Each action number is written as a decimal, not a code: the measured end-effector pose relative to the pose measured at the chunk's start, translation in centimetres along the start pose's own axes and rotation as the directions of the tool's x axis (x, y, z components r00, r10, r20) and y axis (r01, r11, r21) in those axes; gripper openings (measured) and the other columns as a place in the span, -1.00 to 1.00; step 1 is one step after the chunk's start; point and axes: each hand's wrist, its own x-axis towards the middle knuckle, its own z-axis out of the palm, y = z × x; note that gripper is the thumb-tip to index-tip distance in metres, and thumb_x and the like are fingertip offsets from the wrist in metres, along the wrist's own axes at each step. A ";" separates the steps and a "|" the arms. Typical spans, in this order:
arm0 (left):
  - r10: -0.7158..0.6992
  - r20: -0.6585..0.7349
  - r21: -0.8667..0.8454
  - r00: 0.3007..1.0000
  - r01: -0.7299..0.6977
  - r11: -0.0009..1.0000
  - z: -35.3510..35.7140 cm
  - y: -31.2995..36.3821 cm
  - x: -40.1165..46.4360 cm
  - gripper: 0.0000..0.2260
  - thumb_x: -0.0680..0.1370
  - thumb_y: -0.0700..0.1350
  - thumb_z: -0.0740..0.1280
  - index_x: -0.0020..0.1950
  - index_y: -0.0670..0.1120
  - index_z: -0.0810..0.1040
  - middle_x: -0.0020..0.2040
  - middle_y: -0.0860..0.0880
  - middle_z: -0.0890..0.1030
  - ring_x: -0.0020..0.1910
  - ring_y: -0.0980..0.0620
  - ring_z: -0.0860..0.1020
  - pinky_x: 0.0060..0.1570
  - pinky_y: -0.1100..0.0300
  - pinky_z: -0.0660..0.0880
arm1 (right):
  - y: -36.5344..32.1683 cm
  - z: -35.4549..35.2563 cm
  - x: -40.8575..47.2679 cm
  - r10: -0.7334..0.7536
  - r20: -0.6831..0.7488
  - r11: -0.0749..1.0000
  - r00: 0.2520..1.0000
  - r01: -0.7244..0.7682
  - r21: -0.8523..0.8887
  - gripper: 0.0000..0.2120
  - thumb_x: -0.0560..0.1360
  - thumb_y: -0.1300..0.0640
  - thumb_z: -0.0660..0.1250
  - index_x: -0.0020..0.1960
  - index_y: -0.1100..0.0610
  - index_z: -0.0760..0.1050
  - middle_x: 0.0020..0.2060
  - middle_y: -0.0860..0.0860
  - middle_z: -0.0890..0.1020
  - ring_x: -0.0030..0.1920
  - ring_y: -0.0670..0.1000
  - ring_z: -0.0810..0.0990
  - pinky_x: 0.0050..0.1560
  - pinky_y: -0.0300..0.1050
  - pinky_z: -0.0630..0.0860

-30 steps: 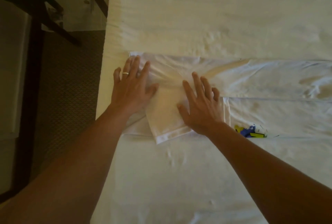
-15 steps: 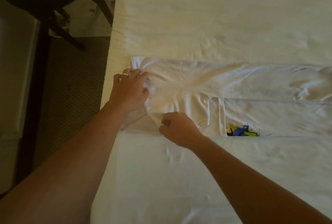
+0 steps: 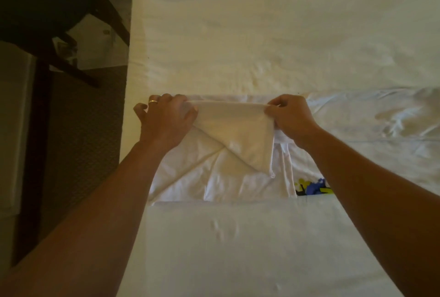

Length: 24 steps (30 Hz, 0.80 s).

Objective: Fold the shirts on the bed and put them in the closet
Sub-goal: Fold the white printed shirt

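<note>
A white shirt [image 3: 357, 130] lies flat across the bed [image 3: 238, 22], stretching off to the right, with a blue and yellow print [image 3: 312, 188] showing by my right forearm. Its sleeve [image 3: 240, 134] is lifted and folded back over the shirt's left end as a triangle. My left hand [image 3: 166, 120], with a ring, pinches the sleeve's left corner. My right hand [image 3: 290, 115] pinches the right corner. The edge between them is pulled taut, slightly above the shirt.
The bed's left edge [image 3: 126, 130] runs down beside my left arm, with dark carpet [image 3: 83, 142] beyond it. A dark chair [image 3: 59, 22] stands on the floor at upper left. White sheet [image 3: 238, 249] spreads in front of the shirt.
Both hands went from pressing flat on the shirt to gripping the sleeve. They have lifted it and carried it up and back over the shirt's left end.
</note>
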 end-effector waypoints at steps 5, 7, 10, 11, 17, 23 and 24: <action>-0.087 -0.049 0.002 0.995 0.087 0.996 0.4 0.2 1.6 -0.72 0.64 0.14 0.19 0.13 0.04 0.60 0.19 -0.06 0.55 0.36 -0.17 0.34 0.33 -0.20 0.10 | -0.4 0.0 1.9 -0.036 -0.100 0.999 0.994 0.032 -0.043 -0.92 0.49 0.19 0.42 -0.02 0.10 0.61 -0.17 0.02 0.64 -0.07 0.10 0.65 -0.15 -0.15 0.57; -0.112 -0.050 0.015 0.992 0.113 0.993 0.8 0.0 2.0 -0.72 0.65 0.14 0.18 0.12 0.04 0.60 0.22 -0.07 0.51 0.39 -0.18 0.28 0.34 -0.21 0.07 | -0.3 0.1 2.3 -0.047 -0.124 0.998 0.991 0.040 -0.058 -0.86 0.50 0.18 0.43 0.06 0.10 0.60 -0.12 0.03 0.64 -0.10 0.06 0.62 -0.25 -0.23 0.49; -0.131 -0.039 0.022 0.991 0.132 0.991 1.3 -0.4 2.5 -0.71 0.65 0.13 0.18 0.12 0.02 0.61 0.24 -0.08 0.48 0.41 -0.17 0.24 0.36 -0.20 0.06 | 0.1 0.1 2.9 -0.069 -0.142 0.995 0.987 0.058 -0.080 -0.79 0.51 0.14 0.45 0.14 0.11 0.58 -0.09 0.04 0.64 -0.13 0.01 0.59 -0.30 -0.32 0.42; -0.132 -0.038 0.022 0.991 0.132 0.991 1.4 -0.4 2.7 -0.71 0.65 0.13 0.18 0.12 0.02 0.61 0.24 -0.08 0.48 0.41 -0.18 0.24 0.36 -0.20 0.06 | 0.3 0.2 3.0 -0.078 -0.150 0.994 0.986 0.066 -0.083 -0.79 0.51 0.14 0.45 0.14 0.11 0.58 -0.13 0.02 0.64 -0.14 -0.01 0.60 -0.30 -0.34 0.40; -0.097 -0.211 -0.016 0.973 0.096 0.995 2.2 0.3 1.9 -0.79 0.62 0.04 0.27 0.21 0.02 0.54 0.31 -0.09 0.42 0.36 -0.20 0.30 0.31 -0.20 0.16 | 1.1 1.0 2.0 -0.249 -0.281 0.956 0.927 0.189 -0.223 -0.75 0.57 0.20 0.35 0.24 0.14 0.55 0.01 0.03 0.59 -0.07 -0.05 0.55 -0.15 -0.50 0.35; 0.198 -0.104 0.104 0.975 -0.187 0.977 4.5 1.9 -1.4 -0.48 0.60 0.24 0.11 0.43 -0.05 0.44 0.47 -0.17 0.40 0.43 -0.29 0.34 0.28 -0.23 0.24 | 2.3 4.6 -2.3 -0.612 -0.044 0.658 0.789 0.478 -0.581 -0.63 0.59 -0.03 0.22 0.32 0.12 0.51 0.32 0.16 0.50 0.26 0.22 0.48 0.17 0.15 0.49; 0.170 -0.033 0.123 0.985 -0.165 0.979 4.8 2.0 -1.5 -0.41 0.60 0.29 0.06 0.51 -0.03 0.36 0.55 -0.19 0.31 0.50 -0.30 0.27 0.34 -0.26 0.21 | 2.9 5.2 -2.8 -0.572 0.064 0.605 0.818 0.473 -0.640 -0.53 0.62 -0.12 0.14 0.43 0.09 0.41 0.45 0.17 0.39 0.39 0.23 0.39 0.28 0.18 0.41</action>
